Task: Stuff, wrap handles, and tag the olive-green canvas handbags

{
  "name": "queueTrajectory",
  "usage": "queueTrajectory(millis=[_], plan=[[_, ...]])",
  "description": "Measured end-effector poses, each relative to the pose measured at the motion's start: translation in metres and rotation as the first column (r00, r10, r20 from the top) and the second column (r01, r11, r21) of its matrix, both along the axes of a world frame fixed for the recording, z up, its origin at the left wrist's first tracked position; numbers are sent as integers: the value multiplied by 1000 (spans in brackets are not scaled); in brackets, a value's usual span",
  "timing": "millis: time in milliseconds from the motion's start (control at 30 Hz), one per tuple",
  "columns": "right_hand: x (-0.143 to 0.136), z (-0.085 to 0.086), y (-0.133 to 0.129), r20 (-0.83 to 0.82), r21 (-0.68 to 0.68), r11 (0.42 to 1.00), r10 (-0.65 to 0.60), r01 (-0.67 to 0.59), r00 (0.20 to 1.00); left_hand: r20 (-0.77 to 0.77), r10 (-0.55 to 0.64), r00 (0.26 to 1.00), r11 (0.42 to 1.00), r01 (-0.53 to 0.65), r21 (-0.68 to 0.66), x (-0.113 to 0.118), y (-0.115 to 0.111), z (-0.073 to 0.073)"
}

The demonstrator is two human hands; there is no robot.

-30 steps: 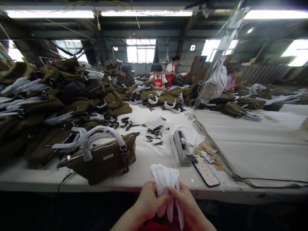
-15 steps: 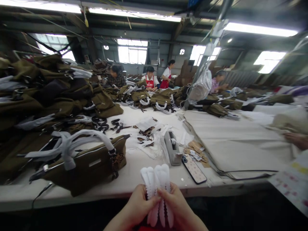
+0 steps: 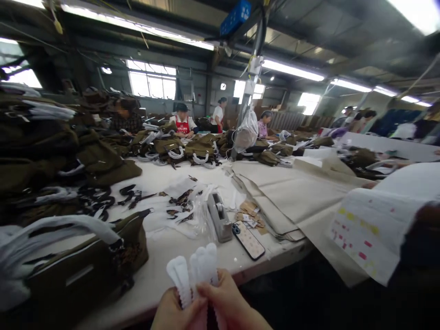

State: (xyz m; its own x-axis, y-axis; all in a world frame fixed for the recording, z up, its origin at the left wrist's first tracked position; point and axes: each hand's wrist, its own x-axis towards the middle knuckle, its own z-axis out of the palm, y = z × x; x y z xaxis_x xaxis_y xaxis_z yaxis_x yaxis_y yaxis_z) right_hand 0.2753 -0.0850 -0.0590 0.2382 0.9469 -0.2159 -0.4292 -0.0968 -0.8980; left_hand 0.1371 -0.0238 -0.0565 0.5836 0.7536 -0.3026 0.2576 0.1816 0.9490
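Several white strips with scalloped edges (image 3: 202,263) stand up in a bundle between my two hands, low in the head view. My left hand (image 3: 177,309) is closed round the left part of the bundle. Fingers and thumb of my right hand (image 3: 225,293) pinch its right part, and the two thumbs nearly meet. The strips' lower ends are mostly hidden by the hands. Beyond them on the table (image 3: 172,247) are a grey tape dispenser (image 3: 219,220) and a patterned phone (image 3: 249,240).
An olive bag with wrapped handles (image 3: 85,270) stands at the left, before heaped bags (image 3: 99,160). Brown tags (image 3: 250,213) and patterned pieces (image 3: 184,199) lie mid-table. Large beige sheets (image 3: 285,192) cover the right. A marked paper (image 3: 364,233) hangs at the right edge. Several people work beyond.
The view has swung right, so the bag and table items appear further left. The strips have parted into two groups at the top, with both hands still on them.
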Motion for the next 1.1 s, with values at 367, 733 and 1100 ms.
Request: queueTrajectory(millis=[367, 733, 1100], plan=[[14, 2, -4, -32, -115, 993, -26, 22, 999, 183, 79, 980, 995, -88, 39, -13, 8, 28], [6, 23, -11, -347, -12, 997, 73, -83, 935, 257, 12, 966, 998, -28, 60, -13, -2, 36], [-12, 12, -8, -70, -143, 988, 46, -56, 996, 171, -175, 970, 984, 168, 57, -16, -7, 30]])
